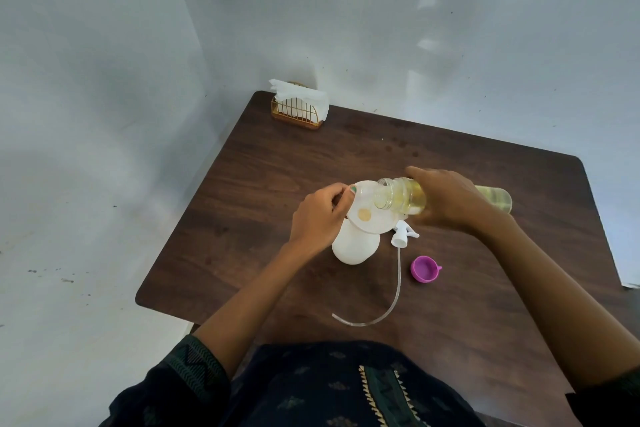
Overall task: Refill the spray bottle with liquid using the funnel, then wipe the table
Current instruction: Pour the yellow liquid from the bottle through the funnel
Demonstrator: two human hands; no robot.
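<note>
A: So, what sits on the dark brown wooden surface (277, 163)?

B: Near its middle stands a white plastic spray bottle (353, 248), upright, with its top off. A clear, wide plastic funnel (367, 208) rests in its neck, and a small pool of yellowish liquid lies at the funnel's centre.

A: And the hands?

B: The left hand (320, 215) is at the funnel's left rim, its grip closed with curled fingers pinching the edge. The right hand (446, 199) has its grip wrapped round a clear plastic bottle of pale yellow liquid (403, 198), tipped on its side. That bottle's open mouth is over the funnel's right part, and its base points to the right.

A: Where is the sprayer top?

B: The white trigger spray head (507, 234) lies on the surface just right of the spray bottle, below the tipped bottle. Its thin clear tube (391, 302) curves toward the near edge. A small purple plastic cap (425, 269) lies open side up, near the tube's right.

A: Anything else?

B: At the far left corner stands a gold wire napkin holder (299, 111) with white paper napkins (304, 94). Behind is a pale wall (381, 10). Dark patterned sleeves and clothing fill the near edge.
</note>
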